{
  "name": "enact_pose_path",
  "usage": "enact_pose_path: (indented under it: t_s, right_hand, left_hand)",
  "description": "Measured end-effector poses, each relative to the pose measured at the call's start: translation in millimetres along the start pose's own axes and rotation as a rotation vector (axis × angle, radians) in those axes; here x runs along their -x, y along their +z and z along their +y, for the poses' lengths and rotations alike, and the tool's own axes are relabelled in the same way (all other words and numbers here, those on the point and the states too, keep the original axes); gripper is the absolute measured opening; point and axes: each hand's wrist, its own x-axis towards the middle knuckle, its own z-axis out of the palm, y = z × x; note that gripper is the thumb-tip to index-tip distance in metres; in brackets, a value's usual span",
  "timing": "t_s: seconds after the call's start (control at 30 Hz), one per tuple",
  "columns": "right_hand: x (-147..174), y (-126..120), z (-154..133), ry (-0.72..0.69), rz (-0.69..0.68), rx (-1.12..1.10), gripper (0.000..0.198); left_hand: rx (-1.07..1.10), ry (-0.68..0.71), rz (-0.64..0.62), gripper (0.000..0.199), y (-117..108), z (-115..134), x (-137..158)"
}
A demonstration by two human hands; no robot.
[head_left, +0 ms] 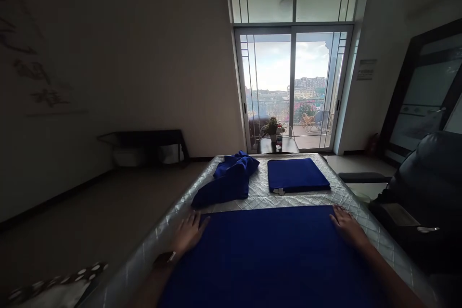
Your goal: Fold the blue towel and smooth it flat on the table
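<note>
Left hand (187, 233) and right hand (349, 228), one each: fingers (340, 210) released, spread at the far corners of one large blue cloth (270, 255), which lay flat on one quilted mattress (258, 196). Beyond it lay one crumpled blue cloth (231, 180), left, and one folded blue cloth (299, 174), right, its white tags (281, 192) unreadably small. Farther stood one bottle (279, 139) and one potted plant (272, 126) on one table (267, 146). Wall characters (48, 97), left, were dim.
</note>
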Motion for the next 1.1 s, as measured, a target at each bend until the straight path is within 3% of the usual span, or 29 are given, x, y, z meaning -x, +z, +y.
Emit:
enact_pose_path:
  t_s: [0.1, 0.2, 0.27, 0.33, 0.4, 0.53, 0.7, 0.8, 0.9, 0.97, 1.1]
  right_hand:
    - [0, 2, -2, 0.003, 0.009, -0.009, 0.073]
    - [2, -2, -2, 0.009, -0.002, 0.006, 0.072]
    - [4, -9, -3, 0.016, -0.001, 0.069, 0.069]
    - [5, -19, -10, 0.044, 0.032, 0.148, 0.065]
    - [5, -30, -29, 0.061, 0.091, 0.195, 0.062]
    - [4, -46, -112, -0.104, 0.136, 0.067, 0.06]
    - [8, -45, -241, -0.402, -0.02, -0.208, 0.06]
    - [13, -37, -277, -0.457, -0.092, -0.286, 0.062]
    - [13, -31, -275, -0.412, -0.128, -0.302, 0.065]
    - [11, -30, -252, -0.364, -0.141, -0.283, 0.067]
    - [5, -33, -156, -0.202, -0.136, -0.16, 0.071]
  left_hand:
    - [0.03, 0.086, 0.036, 0.078, -16, 56, 3]
    - [0.161, 0.395, 0.084, 0.07, -26, 132, 16]
    - [0.224, 0.52, 0.07, 0.066, -27, 176, 25]
    - [0.249, 0.58, 0.043, 0.064, -26, 204, 32]
    - [0.251, 0.584, 0.012, 0.066, -22, 216, 34]
    - [0.26, 0.525, -0.038, 0.068, -12, 212, 28]
    - [0.276, 0.567, -0.011, 0.058, -3, 205, 23]
    - [0.275, 0.562, -0.011, 0.058, -2, 204, 23]
    - [0.287, 0.561, -0.008, 0.059, -1, 198, 22]
    - [0.286, 0.547, -0.006, 0.059, -1, 185, 22]
    - [0.275, 0.461, 0.025, 0.058, -5, 114, 19]
